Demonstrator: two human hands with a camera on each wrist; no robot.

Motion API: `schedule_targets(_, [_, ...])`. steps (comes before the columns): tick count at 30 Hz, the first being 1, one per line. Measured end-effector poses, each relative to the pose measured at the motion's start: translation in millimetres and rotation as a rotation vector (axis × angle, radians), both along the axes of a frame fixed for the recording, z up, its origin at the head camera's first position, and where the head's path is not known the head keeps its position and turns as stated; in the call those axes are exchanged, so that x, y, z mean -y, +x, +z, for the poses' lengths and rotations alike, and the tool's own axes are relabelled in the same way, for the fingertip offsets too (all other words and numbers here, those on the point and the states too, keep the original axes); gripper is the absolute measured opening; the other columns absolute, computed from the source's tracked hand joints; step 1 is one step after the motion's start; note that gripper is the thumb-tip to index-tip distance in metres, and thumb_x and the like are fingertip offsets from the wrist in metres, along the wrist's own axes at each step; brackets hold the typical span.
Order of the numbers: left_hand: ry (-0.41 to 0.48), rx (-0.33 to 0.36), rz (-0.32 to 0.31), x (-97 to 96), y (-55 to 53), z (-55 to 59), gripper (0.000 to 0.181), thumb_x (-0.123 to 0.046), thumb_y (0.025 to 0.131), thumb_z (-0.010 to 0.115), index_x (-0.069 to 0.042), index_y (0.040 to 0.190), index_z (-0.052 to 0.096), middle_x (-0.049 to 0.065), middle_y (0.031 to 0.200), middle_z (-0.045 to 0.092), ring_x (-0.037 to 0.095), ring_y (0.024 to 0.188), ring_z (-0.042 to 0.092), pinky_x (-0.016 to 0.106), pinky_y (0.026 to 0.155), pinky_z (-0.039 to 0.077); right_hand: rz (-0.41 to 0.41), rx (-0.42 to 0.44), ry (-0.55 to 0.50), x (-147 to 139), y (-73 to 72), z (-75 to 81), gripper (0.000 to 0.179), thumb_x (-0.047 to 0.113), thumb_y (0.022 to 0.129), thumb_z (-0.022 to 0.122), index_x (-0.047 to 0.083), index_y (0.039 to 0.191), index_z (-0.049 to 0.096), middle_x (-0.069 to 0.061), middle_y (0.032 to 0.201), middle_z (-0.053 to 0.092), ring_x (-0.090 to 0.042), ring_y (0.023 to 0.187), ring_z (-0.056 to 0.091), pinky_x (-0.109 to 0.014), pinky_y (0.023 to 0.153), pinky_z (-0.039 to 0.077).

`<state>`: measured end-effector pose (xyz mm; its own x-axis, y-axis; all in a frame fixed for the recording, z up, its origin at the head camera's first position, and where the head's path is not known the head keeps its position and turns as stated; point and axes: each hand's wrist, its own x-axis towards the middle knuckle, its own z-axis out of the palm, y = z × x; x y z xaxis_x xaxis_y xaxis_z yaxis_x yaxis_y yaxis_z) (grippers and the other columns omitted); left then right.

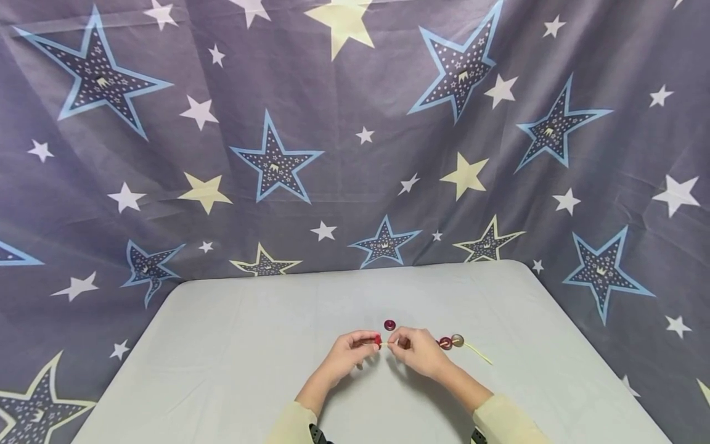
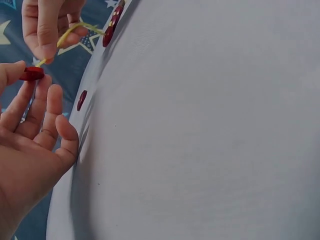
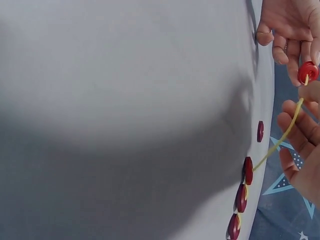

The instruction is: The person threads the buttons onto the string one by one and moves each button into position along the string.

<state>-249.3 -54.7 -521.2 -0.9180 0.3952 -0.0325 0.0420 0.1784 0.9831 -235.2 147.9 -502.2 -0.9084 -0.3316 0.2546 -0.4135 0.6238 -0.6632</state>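
My left hand (image 1: 345,354) pinches a bright red button (image 2: 32,74) between thumb and fingers, slightly above the table. The right hand (image 1: 420,353) faces it and pinches a yellow cord (image 3: 286,134) close to that button. In the right wrist view the cord meets the button's face at its holes; how far it passes through cannot be told. From my right hand the cord runs down to a row of dark red buttons (image 3: 248,171) threaded on it. A brownish button (image 1: 457,340) sits at the row's outer end, and a tail of cord extends beyond it.
One loose dark red button (image 1: 390,324) lies on the pale cloth-covered table (image 1: 266,345), just beyond the hands. Behind the table and along its sides hangs a grey-purple curtain (image 1: 333,111) printed with stars.
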Motion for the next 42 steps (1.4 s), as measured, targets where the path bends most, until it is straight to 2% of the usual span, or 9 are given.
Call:
schedule_targets(6, [0.035, 0.041, 0.000, 0.3, -0.2, 2.1, 0.035, -0.019, 0.089, 0.062, -0.002, 0.120, 0.059, 0.012, 0.105, 0.068, 0.017, 0.083, 0.061, 0.025, 0.058, 0.047, -0.007, -0.039, -0.030, 0.1, -1.3, 1.1, 0.005, 0.017, 0.086, 0.065, 0.015, 0.081, 0.065, 0.008, 0.057, 0.054, 0.003, 0.048, 0.040, -0.016, 0.046, 0.035])
schedule_targets(11, [0.026, 0.037, 0.005, -1.4, 9.7, 21.4, 0.034, -0.017, 0.088, 0.062, 0.000, 0.118, 0.060, 0.012, 0.102, 0.068, 0.020, 0.082, 0.061, 0.026, 0.060, 0.047, -0.007, -0.036, -0.032, 0.3, -1.6, 1.9, 0.007, 0.018, 0.086, 0.065, 0.014, 0.081, 0.064, 0.007, 0.057, 0.054, 0.003, 0.048, 0.039, -0.016, 0.045, 0.035])
schedule_targets(15, [0.022, 0.015, 0.006, -2.3, 13.5, 28.5, 0.034, -0.017, 0.088, 0.062, 0.001, 0.117, 0.060, 0.010, 0.100, 0.067, 0.018, 0.079, 0.060, 0.026, 0.058, 0.046, -0.003, -0.030, -0.024, 0.5, -1.9, 2.8, 0.005, 0.018, 0.086, 0.065, 0.016, 0.081, 0.064, 0.008, 0.058, 0.054, 0.004, 0.049, 0.039, -0.016, 0.046, 0.036])
schedule_targets(22, [0.013, 0.005, 0.012, -3.6, -1.5, 0.1, 0.034, -0.021, 0.087, 0.065, -0.005, 0.117, 0.062, 0.007, 0.099, 0.067, 0.014, 0.075, 0.058, 0.024, 0.054, 0.043, 0.013, -0.048, -0.027, 1.2, -1.9, 2.1, 0.005, 0.016, 0.085, 0.065, 0.019, 0.081, 0.065, 0.011, 0.057, 0.053, 0.005, 0.049, 0.040, -0.016, 0.047, 0.037])
schedule_targets(28, [0.015, -0.029, 0.006, -4.0, -0.2, 0.7, 0.034, -0.017, 0.084, 0.067, -0.002, 0.114, 0.063, 0.013, 0.103, 0.066, 0.009, 0.075, 0.058, 0.022, 0.054, 0.043, 0.016, -0.058, -0.032, 1.5, -0.8, 0.2, 0.005, 0.017, 0.085, 0.065, 0.015, 0.081, 0.065, 0.010, 0.057, 0.054, 0.005, 0.050, 0.041, -0.016, 0.048, 0.037])
schedule_targets(35, [0.012, -0.051, 0.006, -5.1, -1.2, -1.3, 0.033, -0.015, 0.082, 0.068, -0.002, 0.112, 0.064, 0.015, 0.103, 0.067, 0.005, 0.071, 0.057, 0.019, 0.053, 0.042, 0.019, -0.013, -0.059, 3.1, -0.5, -2.3, 0.004, 0.015, 0.086, 0.064, 0.014, 0.082, 0.066, 0.008, 0.061, 0.056, 0.003, 0.056, 0.045, -0.017, 0.053, 0.041])
schedule_targets(42, [0.003, -0.063, 0.033, -6.0, -0.2, -1.6, 0.032, -0.015, 0.082, 0.069, -0.004, 0.111, 0.064, 0.015, 0.104, 0.067, 0.004, 0.068, 0.056, 0.017, 0.051, 0.041, 0.004, 0.037, -0.102, 5.8, 0.1, -2.3, 0.004, 0.015, 0.086, 0.065, 0.015, 0.083, 0.067, 0.007, 0.072, 0.062, 0.001, 0.068, 0.052, -0.018, 0.064, 0.046])
